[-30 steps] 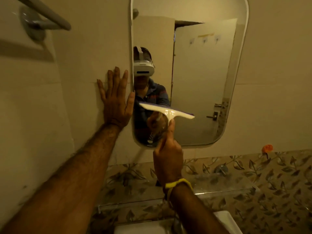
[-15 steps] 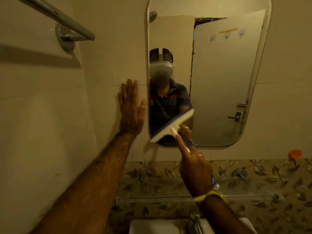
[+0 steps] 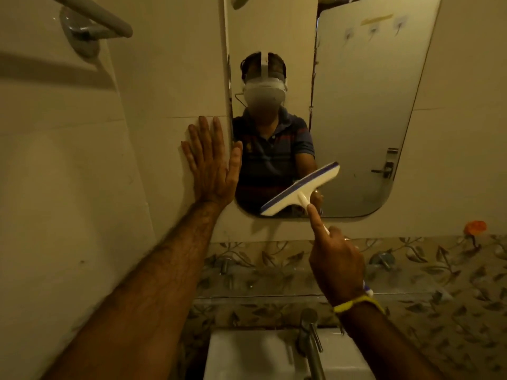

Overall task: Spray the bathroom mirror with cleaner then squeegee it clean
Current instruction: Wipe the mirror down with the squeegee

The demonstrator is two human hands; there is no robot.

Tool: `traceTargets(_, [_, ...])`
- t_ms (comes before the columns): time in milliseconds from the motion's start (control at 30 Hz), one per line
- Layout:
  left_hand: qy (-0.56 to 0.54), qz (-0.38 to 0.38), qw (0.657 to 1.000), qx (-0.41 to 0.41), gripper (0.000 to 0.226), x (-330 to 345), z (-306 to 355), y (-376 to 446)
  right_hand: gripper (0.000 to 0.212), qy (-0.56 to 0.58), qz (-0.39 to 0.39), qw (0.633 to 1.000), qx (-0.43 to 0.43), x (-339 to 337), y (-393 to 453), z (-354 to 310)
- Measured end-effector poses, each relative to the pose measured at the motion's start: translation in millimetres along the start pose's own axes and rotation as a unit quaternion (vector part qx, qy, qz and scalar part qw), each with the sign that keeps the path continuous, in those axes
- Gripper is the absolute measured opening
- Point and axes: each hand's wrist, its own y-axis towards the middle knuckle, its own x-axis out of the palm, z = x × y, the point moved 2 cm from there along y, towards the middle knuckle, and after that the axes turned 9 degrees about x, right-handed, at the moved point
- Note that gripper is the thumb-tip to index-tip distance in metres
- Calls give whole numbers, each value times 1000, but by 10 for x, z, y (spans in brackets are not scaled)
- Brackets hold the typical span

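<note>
**Squeegee at the mirror's lower edge, stroke in hand**

The tiled wall fills the left of the view, with a towel rail fixed high on it. Set into the wall ahead is the bathroom mirror, tall with rounded corners, showing a person's reflection and a closed door behind. Below it run a patterned leaf-print tile band, a glass shelf, and at the bottom a white basin with a chrome tap.

The left hand lies flat and open on the wall, fingers spread, thumb at the mirror's left edge, bracing. The right hand, a yellow band at its wrist, is closed round the handle of the white squeegee, forefinger stretched along the stem. The blade sits tilted, its left end low near the mirror's bottom edge and its right end higher, over the lower middle of the glass. Whether the rubber edge actually touches cannot be told.

No spray bottle is in view, so this looks like the squeegee step, late in a pass. The next move probably calls for lifting off at the bottom edge, then resetting the blade higher and further right, level and pressed evenly, overlapping the cleared strip.
</note>
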Motion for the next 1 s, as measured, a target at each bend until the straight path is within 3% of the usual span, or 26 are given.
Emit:
traceTargets(200, [24,19,998,-55,83,85,166,8,66,-1,135,991,13,-237,625,-295])
traceTargets(433, [62,24,997,-47,80,207,172,-65,60,3,79,995,55,-168,292,227])
traceTargets(600, [70,30,996,-55,82,291,196,-88,56,102,173,970,135,-518,951,220])
traceTargets(700, [68,39,996,-49,81,318,184,-89,59,144,186,954,186,-653,1235,351])
traceTargets(900, [73,54,995,-45,80,335,169,-98,56,197,110,942,247,-266,391,430])
traceTargets(1000, [70,60,995,-47,78,347,162,-85,49,186,131,942,247,-309,618,437])
